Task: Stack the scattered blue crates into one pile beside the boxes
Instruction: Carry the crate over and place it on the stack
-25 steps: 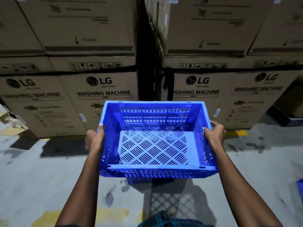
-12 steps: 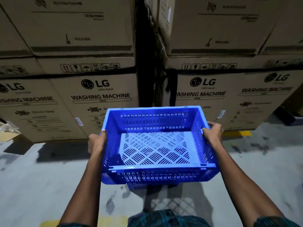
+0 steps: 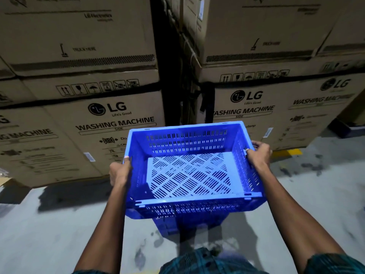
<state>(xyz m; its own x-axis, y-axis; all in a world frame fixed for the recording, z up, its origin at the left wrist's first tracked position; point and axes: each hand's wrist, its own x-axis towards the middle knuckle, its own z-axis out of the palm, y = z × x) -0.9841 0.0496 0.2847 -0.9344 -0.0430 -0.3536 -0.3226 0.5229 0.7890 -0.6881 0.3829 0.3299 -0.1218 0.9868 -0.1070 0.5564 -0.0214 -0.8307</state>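
An empty blue slotted crate (image 3: pixel 189 175) hangs level in front of me, above the grey floor. My left hand (image 3: pixel 119 172) grips its left rim and my right hand (image 3: pixel 258 153) grips its right rim, fingers curled over the edge. Directly under it, part of another blue crate (image 3: pixel 189 222) shows below the near wall; most of that lower crate is hidden. Stacked cardboard washing machine boxes (image 3: pixel 118 123) stand just beyond the crate's far side.
A second stack of washing machine boxes (image 3: pixel 276 107) rises on the right, with a dark gap (image 3: pixel 173 86) between the two stacks. The concrete floor (image 3: pixel 49 234) spreads left and right, with a yellow mark (image 3: pixel 290 152) at the right boxes' base.
The crate has come lower and closer to the boxes, now sitting over the blue crate beneath it. Both hands keep the same hold on the rims.
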